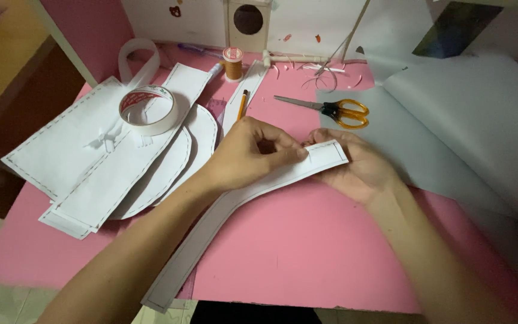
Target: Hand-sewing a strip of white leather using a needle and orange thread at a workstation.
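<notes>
Long white pattern strip's (253, 198) end between left hand (250, 153) and right hand (355, 165) grip.

Up and to the left of your left hand (253, 153), the roll of tape (147, 110) carries a printed label inside its core, a curved white band with red and green marks. Just above that hand, well back, the thread spool (232, 63) shows a small round white-and-red label on its top.
</notes>
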